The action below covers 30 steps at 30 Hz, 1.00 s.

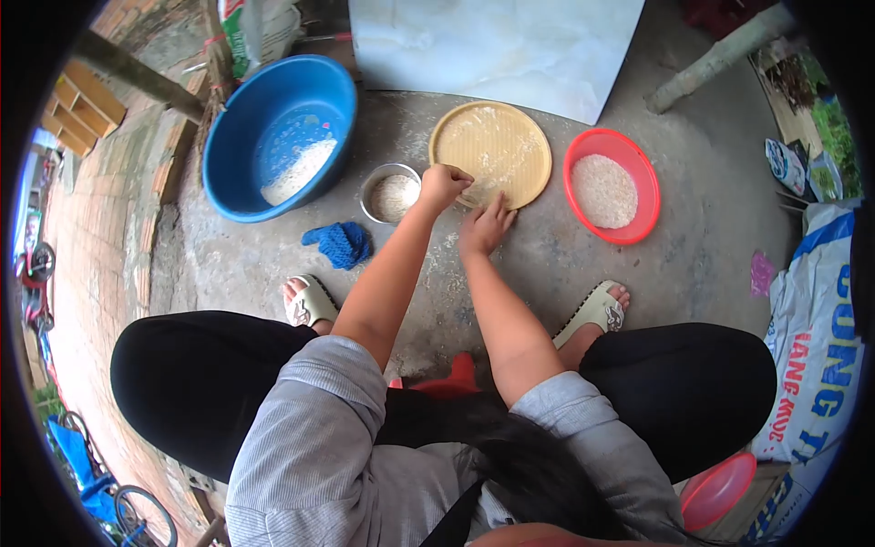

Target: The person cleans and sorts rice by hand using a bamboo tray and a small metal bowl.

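Note:
A round yellow tray [492, 146] with a ribbed base lies on the concrete floor, with scattered pale grains on it. Over its near left edge is my left hand [444, 189], closed with fingertips pinched; whatever they hold is too small to make out. My right hand [486, 228] rests at the tray's near rim, fingers stretched out and touching it. Left of my left hand stands a metal bowl [367, 196] with grains inside. A red basin [651, 196] holding white rice-like grains [603, 191] sits to the right of the tray.
A large blue basin [228, 155] with white grains stands at the left. Near it lies a crumpled blue cloth [341, 244]. A pale panel [492, 50] is behind the tray. Printed sacks [816, 337] and a pink basin [720, 492] are at the right.

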{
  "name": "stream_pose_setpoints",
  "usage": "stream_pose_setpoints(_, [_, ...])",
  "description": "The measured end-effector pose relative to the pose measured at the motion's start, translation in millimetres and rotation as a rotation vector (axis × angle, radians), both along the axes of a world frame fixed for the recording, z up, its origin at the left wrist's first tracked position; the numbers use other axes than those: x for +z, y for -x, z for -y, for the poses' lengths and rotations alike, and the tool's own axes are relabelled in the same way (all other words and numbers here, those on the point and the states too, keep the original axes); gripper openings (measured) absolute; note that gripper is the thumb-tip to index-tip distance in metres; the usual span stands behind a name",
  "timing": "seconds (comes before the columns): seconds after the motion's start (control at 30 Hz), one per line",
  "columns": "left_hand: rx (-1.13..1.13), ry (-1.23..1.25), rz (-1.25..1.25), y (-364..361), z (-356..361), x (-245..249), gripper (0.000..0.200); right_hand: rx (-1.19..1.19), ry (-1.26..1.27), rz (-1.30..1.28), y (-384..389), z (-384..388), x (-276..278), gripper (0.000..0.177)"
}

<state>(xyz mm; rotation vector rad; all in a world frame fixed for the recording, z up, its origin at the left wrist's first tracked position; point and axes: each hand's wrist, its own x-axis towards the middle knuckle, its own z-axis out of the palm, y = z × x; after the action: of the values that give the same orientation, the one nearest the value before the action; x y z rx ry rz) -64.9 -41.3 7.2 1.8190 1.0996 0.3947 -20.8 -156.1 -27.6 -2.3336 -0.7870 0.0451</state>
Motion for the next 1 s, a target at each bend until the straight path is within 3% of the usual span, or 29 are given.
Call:
stream_pose_setpoints(0.07, [0.047, 0.14, 0.092, 22, -17, 16, 0.012, -0.115, -0.147, -0.12, 21, -7, 18, 0.047])
stream_pose_setpoints(0.2, [-0.013, -0.182, -0.164, 73, -49, 60, 0.015, -0.14, -0.125, -0.161, 36, -23, 20, 0.038])
stream_pose_setpoints(0.27, [-0.015, -0.246, -0.145, 95, -51, 76, 0.017, -0.02, -0.125, -0.103, 37, -22, 26, 0.031])
stream_pose_setpoints(0.33, [-0.149, -0.278, -0.332, 112, -60, 73, 0.019, -0.01, -0.187, -0.184, 37, -21, 17, 0.03])
stream_pose_setpoints(0.37, [-0.211, -0.3, -0.474, 120, -64, 70, 0.035, -0.007, -0.24, -0.263, 37, -19, 11, 0.029])
stream_pose_setpoints(0.4, [-0.206, -0.298, -0.472, 128, -64, 63, 0.035, -0.002, -0.239, -0.261, 36, -17, 3, 0.029])
stream_pose_setpoints(0.47, [0.1, -0.541, -0.384, 144, -64, 29, 0.056, -0.036, -0.15, -0.35, 33, -15, -20, 0.028])
stream_pose_setpoints(0.5, [0.101, -0.626, -0.425, 153, -66, 9, 0.062, -0.031, -0.148, -0.347, 31, -18, -43, 0.028])
stream_pose_setpoints(0.53, [0.106, -0.625, -0.424, 155, -63, 14, 0.062, 0.0, -0.237, -0.523, 28, -23, -73, 0.029])
stream_pose_setpoints(0.57, [0.096, -0.261, -0.463, 156, -55, 23, 0.054, 0.03, -0.326, -0.699, 27, -26, -87, 0.03])
stream_pose_setpoints(0.6, [0.083, 0.102, -0.49, 158, -50, 27, 0.047, 0.033, -0.326, -0.696, 31, -26, -67, 0.03])
stream_pose_setpoints(0.63, [0.096, 0.342, -0.366, 161, -49, 11, 0.044, 0.11, -0.303, -0.941, 41, -24, -27, 0.034])
stream_pose_setpoints(0.67, [0.096, 0.344, -0.362, 159, -43, 6, 0.044, 0.188, -0.275, -1.185, 49, -24, 4, 0.038])
stream_pose_setpoints(0.73, [0.218, 0.586, -0.042, 156, -29, -1, 0.051, 0.265, -0.257, -1.162, 45, -35, -8, 0.041])
stream_pose_setpoints(0.8, [0.127, 0.62, -0.025, 150, -31, 6, 0.058, 0.318, -0.269, -0.77, 28, -46, -42, 0.042])
stream_pose_setpoints(0.87, [-0.119, 0.629, -0.065, 142, -33, 32, 0.059, 0.305, -0.454, -0.884, 21, -39, -11, 0.045])
stream_pose_setpoints(0.9, [-0.126, 0.629, -0.065, 138, -35, 33, 0.059, 0.322, -0.456, -0.887, 18, -39, 1, 0.048])
stream_pose_setpoints(0.97, [0.144, 0.473, 0.118, 132, -37, 30, 0.063, 0.294, -0.417, -0.972, 17, -39, 33, 0.054])
stream_pose_setpoints(1.0, [0.142, 0.475, 0.121, 129, -36, 33, 0.063, 0.25, -0.374, -1.05, 21, -40, 53, 0.057])
